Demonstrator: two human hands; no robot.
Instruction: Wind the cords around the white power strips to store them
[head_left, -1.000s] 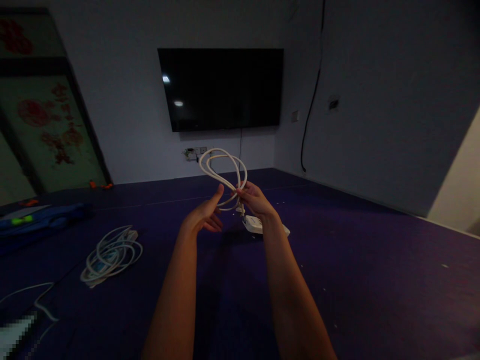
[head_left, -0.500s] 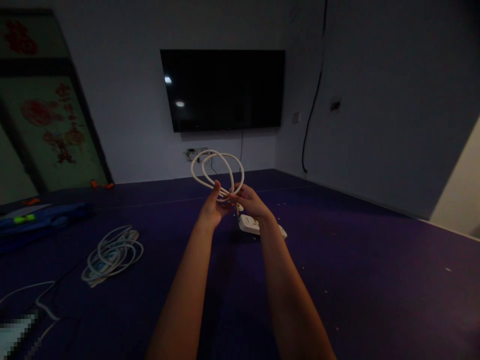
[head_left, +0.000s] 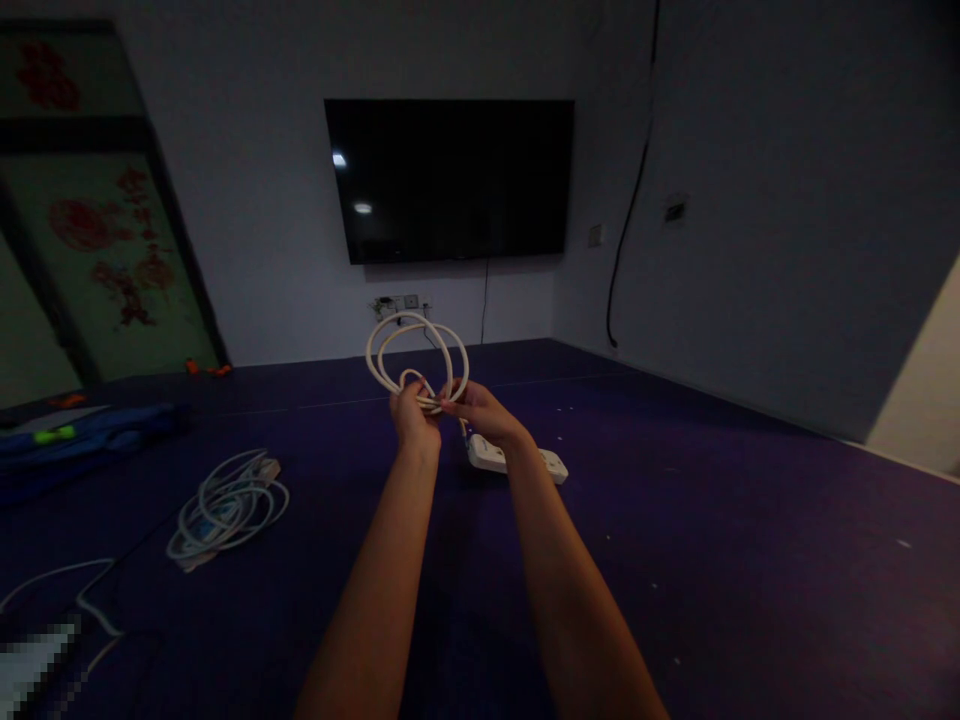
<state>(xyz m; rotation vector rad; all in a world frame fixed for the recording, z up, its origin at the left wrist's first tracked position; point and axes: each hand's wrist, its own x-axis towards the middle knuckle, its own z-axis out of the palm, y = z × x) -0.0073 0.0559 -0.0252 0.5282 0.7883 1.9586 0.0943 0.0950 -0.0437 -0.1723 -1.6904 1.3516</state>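
Two or so loops of a white power cord (head_left: 459, 350) stand up above my hands in the middle of the view. My left hand (head_left: 416, 415) is closed around the bottom of the loops from the left. From the right, my right hand (head_left: 484, 410) pinches the cord close to the left fingers. A short bend of cord curls up over the left hand. The cord runs down to a white power strip (head_left: 487, 455), which lies behind my right wrist and is partly hidden by it.
Another coiled white cord (head_left: 225, 510) lies on the purple floor (head_left: 720, 560) at left. Blue cloth (head_left: 112, 435) and orange pieces (head_left: 206, 368) are farther left. A television (head_left: 454, 180) hangs on the wall; a black cable (head_left: 626, 230) dangles at right.
Both hands have shifted slightly left and down with the cord loops. The left fingers have closed more around the cord, and a small bend of cord now shows above them.
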